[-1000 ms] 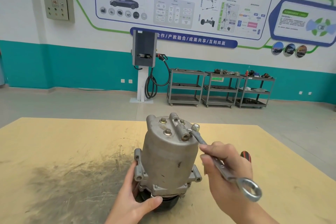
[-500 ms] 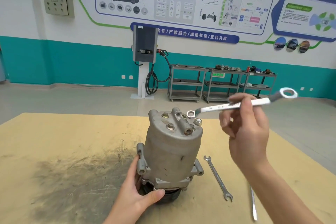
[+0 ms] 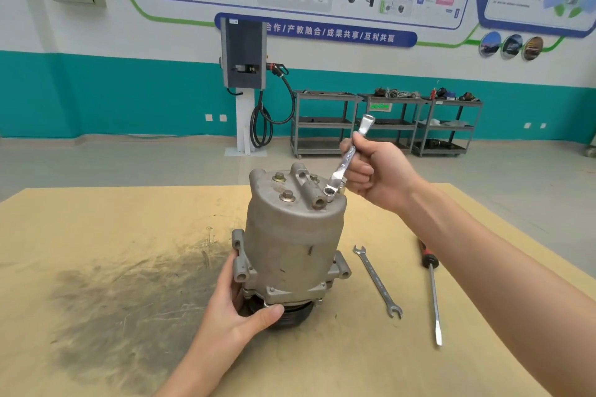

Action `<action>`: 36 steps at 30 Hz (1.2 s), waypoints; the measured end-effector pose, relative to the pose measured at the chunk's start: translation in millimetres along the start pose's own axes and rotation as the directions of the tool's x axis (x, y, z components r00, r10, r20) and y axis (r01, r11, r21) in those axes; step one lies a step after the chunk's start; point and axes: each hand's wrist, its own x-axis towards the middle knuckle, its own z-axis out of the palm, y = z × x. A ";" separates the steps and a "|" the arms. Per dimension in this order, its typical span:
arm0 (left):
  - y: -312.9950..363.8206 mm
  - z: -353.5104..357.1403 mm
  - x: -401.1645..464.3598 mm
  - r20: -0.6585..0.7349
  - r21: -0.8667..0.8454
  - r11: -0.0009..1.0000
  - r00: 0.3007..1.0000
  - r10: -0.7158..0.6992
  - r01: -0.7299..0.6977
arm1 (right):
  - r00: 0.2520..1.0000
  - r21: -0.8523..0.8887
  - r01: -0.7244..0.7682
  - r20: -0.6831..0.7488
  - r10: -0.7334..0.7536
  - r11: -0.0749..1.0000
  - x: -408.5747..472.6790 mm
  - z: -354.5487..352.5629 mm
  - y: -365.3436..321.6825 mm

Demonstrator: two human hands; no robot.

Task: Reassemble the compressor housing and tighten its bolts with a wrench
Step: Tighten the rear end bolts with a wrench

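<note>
The grey cast-metal cylindrical compressor housing [image 3: 292, 235] stands upright near the middle of the tan wooden worktop [image 3: 96, 219], its end cap uppermost and its dark pulley end down on the board. The cap appears seated on the body with no visible gap, so the reassembly part looks done as far as can be judged. Two brass-coloured hex bolts [image 3: 283, 186] sit in the cap on its left side; whether they are fully tight cannot be told. The silver double-ended ring wrench [image 3: 346, 162] is tilted steeply, its lower ring at a fastener on the cap's right edge, beside the protruding port boss; whether the ring is fully seated on the bolt head is not clear. Judgement: tightening is in progress and at least this bolt is left. The right hand [image 3: 375, 172] grips the wrench shank mid-length, fingers curled round it. The left hand [image 3: 233, 309] holds the base of the housing, thumb across the front of the pulley end, fingers wrapped behind the mounting lug. To the right on the worktop lie a silver open-ended spanner [image 3: 377, 280] and a long flat-blade screwdriver with red-and-black handle [image 3: 432, 293], apart from each other. No containers are on the worktop; the grey metal shelf trolleys [image 3: 387, 122] by the far wall carry assorted parts too small to identify.
</note>
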 end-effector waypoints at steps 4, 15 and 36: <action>2.6 1.0 -0.9 -0.009 -0.005 1.000 1.000 -0.001 0.001 | 0.997 -0.064 -0.080 0.013 0.081 0.995 10.9 4.3 -0.6; 0.7 -1.4 0.4 0.000 -0.008 1.000 1.000 -0.019 0.019 | 0.990 -0.099 -0.131 0.033 0.135 0.986 20.5 3.9 7.6; 2.0 -0.6 -0.2 -0.002 -0.007 1.000 1.000 -0.026 0.026 | 0.806 -0.035 0.507 -0.337 -0.487 0.861 -71.9 -7.0 65.5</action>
